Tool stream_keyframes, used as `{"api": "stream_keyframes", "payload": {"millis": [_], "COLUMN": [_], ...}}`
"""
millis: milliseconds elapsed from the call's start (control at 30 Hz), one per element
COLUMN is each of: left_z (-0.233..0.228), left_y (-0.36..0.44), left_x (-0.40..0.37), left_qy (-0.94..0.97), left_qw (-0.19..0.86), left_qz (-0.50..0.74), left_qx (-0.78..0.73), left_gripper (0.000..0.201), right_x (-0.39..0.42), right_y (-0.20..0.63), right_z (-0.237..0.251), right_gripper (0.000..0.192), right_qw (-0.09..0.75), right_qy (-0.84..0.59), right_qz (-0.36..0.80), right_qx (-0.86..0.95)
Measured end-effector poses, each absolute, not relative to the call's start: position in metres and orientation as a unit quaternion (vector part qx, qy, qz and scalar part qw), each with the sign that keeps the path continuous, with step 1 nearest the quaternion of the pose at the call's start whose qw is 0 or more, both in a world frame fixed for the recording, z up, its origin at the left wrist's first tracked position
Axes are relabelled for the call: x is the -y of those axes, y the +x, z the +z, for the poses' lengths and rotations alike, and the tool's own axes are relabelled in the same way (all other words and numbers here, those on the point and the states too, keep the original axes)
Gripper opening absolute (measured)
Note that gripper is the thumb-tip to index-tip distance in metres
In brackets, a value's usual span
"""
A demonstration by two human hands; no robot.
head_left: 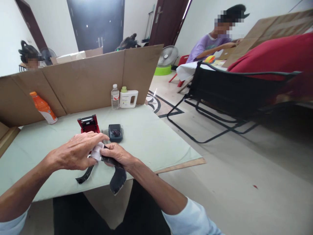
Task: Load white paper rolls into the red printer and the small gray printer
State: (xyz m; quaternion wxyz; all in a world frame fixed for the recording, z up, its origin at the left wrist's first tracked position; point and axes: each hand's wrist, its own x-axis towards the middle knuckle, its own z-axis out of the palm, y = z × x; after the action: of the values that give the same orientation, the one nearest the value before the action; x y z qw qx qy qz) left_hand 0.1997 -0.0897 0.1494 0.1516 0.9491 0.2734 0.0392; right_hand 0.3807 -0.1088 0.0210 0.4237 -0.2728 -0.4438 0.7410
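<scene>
A small white roll point(97, 152) sits between my two hands over the near part of the table. My left hand point(75, 150) is curved over it, with the thumb below and the fingers along the top. My right hand point(118, 155) pinches a black strip point(118, 179) beside the roll, its wide end hanging past the table edge. Another black strip end point(84, 176) trails beneath my left hand; whether both are one piece I cannot tell. Just beyond my hands stands a red device point(89, 123) with its lid raised. To its right lies a dark boxy device point(115, 133).
A cardboard screen point(85, 81) borders the table's far side. Before it stand an orange bottle point(43, 107), a clear water bottle point(115, 97) and a white jug point(128, 98). A black folding chair point(220, 94) is at right; a person in purple point(202, 49) sits beyond.
</scene>
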Motion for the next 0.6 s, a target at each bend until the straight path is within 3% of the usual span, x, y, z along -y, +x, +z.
{"api": "stream_keyframes", "payload": {"millis": [333,600], "left_z": [0.131,0.114], "left_y": [0.191,0.186], "left_x": [0.091,0.091], "left_qy": [0.899,0.878], "left_qw": [0.290,0.315], "left_qz": [0.193,0.256], "left_qx": [-0.265,-0.253], "left_gripper": [0.064,0.071], "right_x": [0.111,0.115], "right_y": [0.377,0.379], "right_z": [0.020,0.024], "right_gripper": [0.062,0.061], "right_qw": [0.464,0.463], "right_qy": [-0.260,-0.258], "right_qz": [0.736,0.742], "right_qx": [0.418,0.411]}}
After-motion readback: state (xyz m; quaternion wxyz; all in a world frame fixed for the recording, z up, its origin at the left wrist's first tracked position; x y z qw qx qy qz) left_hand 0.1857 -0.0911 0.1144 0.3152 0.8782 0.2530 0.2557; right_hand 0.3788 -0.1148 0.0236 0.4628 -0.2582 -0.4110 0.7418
